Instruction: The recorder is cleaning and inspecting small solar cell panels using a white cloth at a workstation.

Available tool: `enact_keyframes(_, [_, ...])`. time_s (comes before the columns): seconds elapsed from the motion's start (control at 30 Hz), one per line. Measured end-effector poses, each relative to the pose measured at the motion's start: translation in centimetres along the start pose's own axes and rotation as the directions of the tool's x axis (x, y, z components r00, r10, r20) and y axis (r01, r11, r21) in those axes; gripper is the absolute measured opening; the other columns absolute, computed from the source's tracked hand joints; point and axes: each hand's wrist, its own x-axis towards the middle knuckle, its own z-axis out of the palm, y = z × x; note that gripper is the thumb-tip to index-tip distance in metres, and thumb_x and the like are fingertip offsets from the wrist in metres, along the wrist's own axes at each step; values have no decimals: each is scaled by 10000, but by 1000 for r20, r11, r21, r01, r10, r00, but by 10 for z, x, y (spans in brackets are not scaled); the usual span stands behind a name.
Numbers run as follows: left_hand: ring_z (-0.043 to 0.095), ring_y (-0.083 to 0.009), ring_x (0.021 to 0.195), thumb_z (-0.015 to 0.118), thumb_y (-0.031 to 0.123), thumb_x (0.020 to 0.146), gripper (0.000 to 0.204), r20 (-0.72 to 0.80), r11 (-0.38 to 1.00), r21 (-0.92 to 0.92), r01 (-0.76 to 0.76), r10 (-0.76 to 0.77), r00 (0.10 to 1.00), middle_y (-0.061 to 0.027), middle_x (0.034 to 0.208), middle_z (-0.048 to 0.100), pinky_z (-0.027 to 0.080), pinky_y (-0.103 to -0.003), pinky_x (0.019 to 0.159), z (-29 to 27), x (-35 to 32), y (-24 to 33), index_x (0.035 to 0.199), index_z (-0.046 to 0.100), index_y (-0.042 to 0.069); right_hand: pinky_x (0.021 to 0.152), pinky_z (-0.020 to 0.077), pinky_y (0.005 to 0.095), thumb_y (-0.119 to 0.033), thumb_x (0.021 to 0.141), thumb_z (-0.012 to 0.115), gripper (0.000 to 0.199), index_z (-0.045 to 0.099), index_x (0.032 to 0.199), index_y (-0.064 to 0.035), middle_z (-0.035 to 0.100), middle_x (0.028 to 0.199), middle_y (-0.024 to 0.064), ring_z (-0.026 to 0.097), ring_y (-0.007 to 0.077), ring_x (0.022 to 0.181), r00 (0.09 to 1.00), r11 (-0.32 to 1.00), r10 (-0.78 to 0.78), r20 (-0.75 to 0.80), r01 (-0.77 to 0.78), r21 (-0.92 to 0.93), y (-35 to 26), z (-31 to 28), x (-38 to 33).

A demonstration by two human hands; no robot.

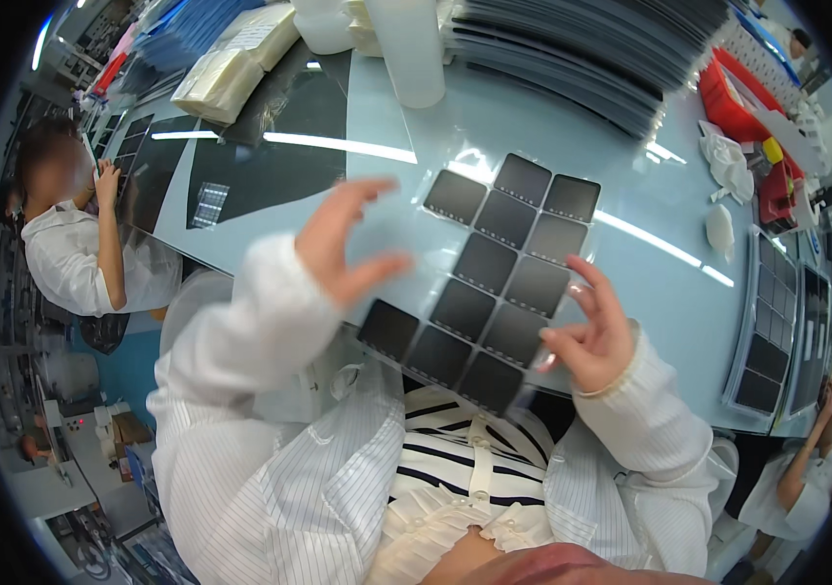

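Note:
A clear sheet bearing several dark, glossy square panels (490,263) lies tilted in front of me, its near end over the table edge. The thumb and fingers of my right hand (593,327) grip its right edge. To the left of the sheet my left hand (346,246) is raised, holding nothing, with thumb and fingers spread and slightly blurred. Under the sheet's far part is the pale blue-grey tabletop (645,278), with bright light reflections on it.
Dark trays or sheets are stacked (572,58) at the back. A white cylindrical container (406,54) stands beside them, with wrapped packets (235,73) further left. Red bins (742,93) and more panelled sheets (767,327) are at the right. Co-workers (84,224) sit on both sides.

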Motion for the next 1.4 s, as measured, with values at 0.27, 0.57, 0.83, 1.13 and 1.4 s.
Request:
enact_keyframes(0.27, [268, -415, 1320, 822, 345, 483, 1048, 340, 899, 394, -193, 53, 939, -212, 1449, 251, 240, -506, 1067, 25, -65, 49, 1374, 347, 66, 609, 553, 264, 146, 768, 409, 692, 203, 1388, -83, 350, 1356, 271, 664, 207, 730, 961, 999, 13, 277, 1, -50, 5, 77, 51])
enact_keyframes(0.57, [371, -306, 1292, 565, -54, 667, 743, 2, 834, 552, -4, 4, 1000, -128, 1401, 381, 292, -470, 1048, -12, -67, -7, 1356, 406, 172, 624, 535, 310, -191, 744, 762, 844, 249, 1407, -98, 578, 1107, 225, 662, 224, 715, 862, 705, -329, 385, 495, -508, -31, 83, 116])
enact_keyframes(0.83, [321, -287, 1321, 434, -108, 677, 730, -150, 767, 633, 104, -10, 989, -124, 1423, 349, 238, -438, 1090, -26, -55, -64, 1354, 405, 166, 850, 448, 385, -100, 680, 727, 547, 514, 1176, -16, 556, 1093, 171, 555, 360, 983, 106, -266, -950, 293, 217, -939, -163, -12, 92])
enact_keyframes(1.13, [282, -336, 1332, 514, 501, 845, 670, -230, 833, 550, 57, 85, 970, -192, 1431, 311, 94, -497, 1104, -22, -53, -72, 1373, 377, 113, 856, 454, 381, -197, 770, 634, 344, 616, 1073, -34, 621, 992, 186, 589, 338, 952, 274, -268, -904, 327, 230, -935, -226, -143, 140])
enact_keyframes(1.4, [501, -337, 1159, 605, 232, 834, 349, -425, 939, 341, -35, 188, 886, -192, 1221, 553, 283, -475, 1048, -7, -68, -17, 1095, 612, 0, 704, 442, 355, -88, 692, 585, 87, 658, 739, -91, 636, 709, 79, 603, 248, 673, 224, -543, -832, 508, -137, -829, -241, -111, 108])
